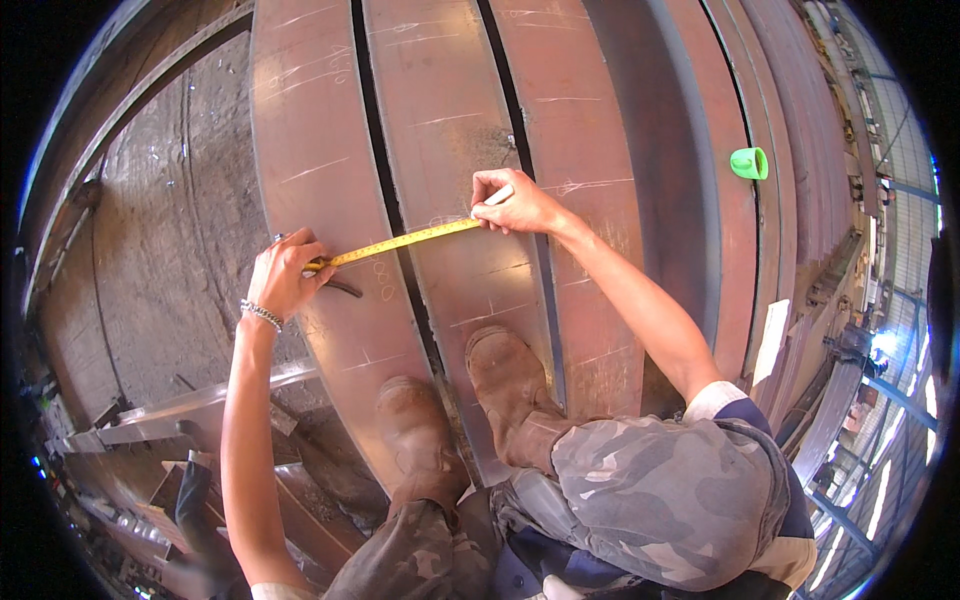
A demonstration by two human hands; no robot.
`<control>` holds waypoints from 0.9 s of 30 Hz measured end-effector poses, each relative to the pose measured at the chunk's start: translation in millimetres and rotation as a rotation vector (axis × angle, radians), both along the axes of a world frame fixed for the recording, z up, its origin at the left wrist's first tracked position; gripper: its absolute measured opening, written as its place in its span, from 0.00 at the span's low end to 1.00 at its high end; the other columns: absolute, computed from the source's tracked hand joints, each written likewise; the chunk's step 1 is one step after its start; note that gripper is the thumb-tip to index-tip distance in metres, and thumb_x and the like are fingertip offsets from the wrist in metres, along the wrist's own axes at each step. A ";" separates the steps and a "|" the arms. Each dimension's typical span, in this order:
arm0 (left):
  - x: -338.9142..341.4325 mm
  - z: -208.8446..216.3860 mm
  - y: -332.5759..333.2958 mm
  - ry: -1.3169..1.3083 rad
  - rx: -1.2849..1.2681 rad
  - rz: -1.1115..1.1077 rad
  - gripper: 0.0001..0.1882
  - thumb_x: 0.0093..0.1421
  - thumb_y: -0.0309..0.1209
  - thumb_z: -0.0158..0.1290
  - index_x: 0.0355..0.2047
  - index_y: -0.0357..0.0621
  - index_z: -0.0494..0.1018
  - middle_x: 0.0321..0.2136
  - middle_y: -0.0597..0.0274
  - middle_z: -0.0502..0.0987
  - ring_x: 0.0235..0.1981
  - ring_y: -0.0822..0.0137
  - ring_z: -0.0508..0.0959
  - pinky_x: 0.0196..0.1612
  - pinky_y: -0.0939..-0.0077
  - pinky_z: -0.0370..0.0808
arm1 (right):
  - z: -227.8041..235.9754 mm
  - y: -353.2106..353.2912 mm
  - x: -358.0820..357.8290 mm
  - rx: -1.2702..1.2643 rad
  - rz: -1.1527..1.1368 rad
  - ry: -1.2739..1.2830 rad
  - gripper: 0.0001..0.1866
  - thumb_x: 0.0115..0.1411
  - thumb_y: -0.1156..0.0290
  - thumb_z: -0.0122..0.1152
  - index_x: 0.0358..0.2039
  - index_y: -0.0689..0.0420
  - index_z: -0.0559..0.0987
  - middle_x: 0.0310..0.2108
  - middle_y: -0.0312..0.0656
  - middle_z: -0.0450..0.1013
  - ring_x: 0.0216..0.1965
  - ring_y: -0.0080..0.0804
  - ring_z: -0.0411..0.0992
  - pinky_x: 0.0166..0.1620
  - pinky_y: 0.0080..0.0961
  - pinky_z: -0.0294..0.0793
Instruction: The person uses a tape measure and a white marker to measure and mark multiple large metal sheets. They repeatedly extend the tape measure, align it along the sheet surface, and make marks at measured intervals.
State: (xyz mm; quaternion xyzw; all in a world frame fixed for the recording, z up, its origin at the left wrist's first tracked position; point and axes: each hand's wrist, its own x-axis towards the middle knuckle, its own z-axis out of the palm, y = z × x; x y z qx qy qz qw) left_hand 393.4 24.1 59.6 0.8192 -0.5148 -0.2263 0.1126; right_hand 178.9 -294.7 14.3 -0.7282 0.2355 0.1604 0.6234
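Observation:
A yellow tape measure (405, 241) stretches across two rust-brown steel beams. Its left end is pinched in my left hand (283, 272), at the outer edge of the leftmost beam (325, 190); a dark strap (344, 288) trails beside the fingers. Whether a case sits inside that hand is hidden. My right hand (515, 205) closes over the tape's other end, above the second beam (445, 120), and grips a short white chalk stick (497, 196) between thumb and fingers. Thin white chalk lines mark the beams' faces.
My brown boots (505, 375) stand on the two left beams, with narrow dark gaps between beams. A green cup (748, 163) rests on a beam to the right. Dusty ground (170, 230) lies lower on the left. A bright welding-like light (884, 343) shows at far right.

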 end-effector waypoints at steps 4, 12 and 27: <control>-0.5 1.1 -0.3 -0.023 -0.011 -0.002 0.09 0.54 0.31 0.68 0.35 0.43 0.84 0.35 0.60 0.81 0.38 0.56 0.84 0.44 0.61 0.81 | 2.0 -0.3 0.6 -0.026 0.031 -0.023 0.07 0.60 0.71 0.64 0.31 0.60 0.77 0.23 0.37 0.78 0.22 0.20 0.76 0.24 0.22 0.75; 0.0 -0.6 0.0 0.009 -0.003 0.004 0.09 0.55 0.31 0.68 0.36 0.43 0.84 0.36 0.60 0.81 0.39 0.57 0.84 0.45 0.62 0.81 | 4.5 0.4 1.5 -0.024 0.031 -0.004 0.08 0.59 0.70 0.65 0.30 0.60 0.77 0.22 0.37 0.78 0.22 0.20 0.76 0.24 0.22 0.75; 2.4 -4.8 3.4 0.005 -0.018 -0.010 0.09 0.55 0.33 0.67 0.35 0.45 0.84 0.36 0.61 0.80 0.39 0.56 0.83 0.45 0.61 0.81 | 14.2 3.5 2.9 -0.427 -0.379 -0.367 0.07 0.61 0.73 0.66 0.33 0.61 0.76 0.25 0.45 0.79 0.27 0.30 0.79 0.32 0.30 0.76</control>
